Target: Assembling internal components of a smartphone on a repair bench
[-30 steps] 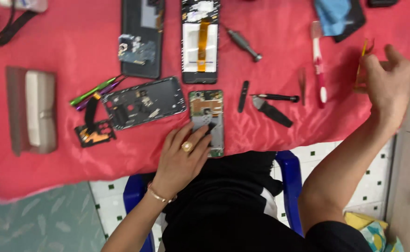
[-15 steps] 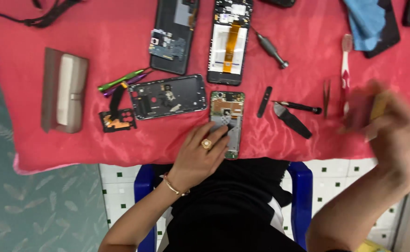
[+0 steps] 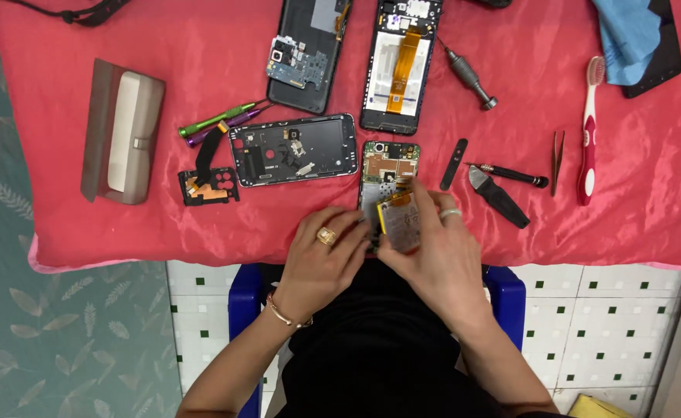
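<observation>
While the opened phone (image 3: 387,186) lies face down on the red cloth (image 3: 201,77) with its back off and circuit board bare, the battery (image 3: 401,220) seems not yet seated: the right hand (image 3: 437,259) pinches it over the phone's lower half, and the left hand (image 3: 325,259) curls against the phone's edge. Half a second ago the right hand was off to the side, away from the phone.

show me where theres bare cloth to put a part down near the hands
Bare red cloth lies along the near edge left of the left hand, below the camera module, and right of the right hand, below the black pry tool. The middle is crowded: opened phone, battery, phone frame.
</observation>
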